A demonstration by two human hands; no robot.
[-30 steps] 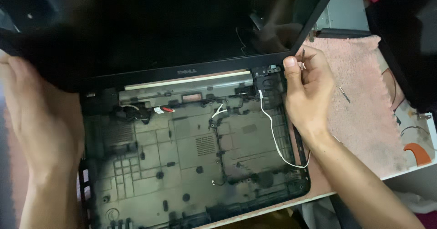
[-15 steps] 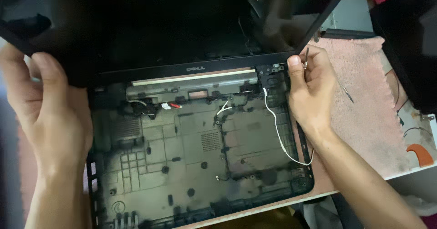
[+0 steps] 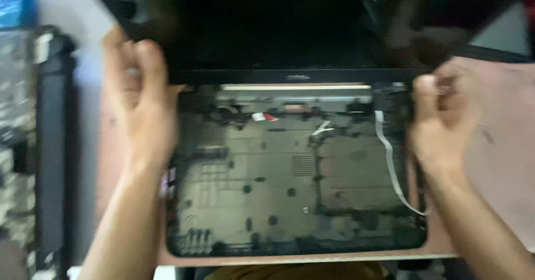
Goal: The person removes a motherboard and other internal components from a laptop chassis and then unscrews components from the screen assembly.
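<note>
Fingers point(image 3: 146, 57) around laptop screen point(image 3: 267, 29) edges

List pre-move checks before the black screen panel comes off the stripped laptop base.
1. Left hand gripping the black laptop screen panel at its left lower corner: ok.
2. Right hand at the panel's right hinge corner: ok, though the exact grip is blurred.
3. White flat ribbon cable free of the panel: cannot tell; it trails loose along the right side of the base.
4. Grey-black plastic laptop base shell flat on the pink mat: ok.
5. Hinge screws out: cannot tell, motion blur.
</note>
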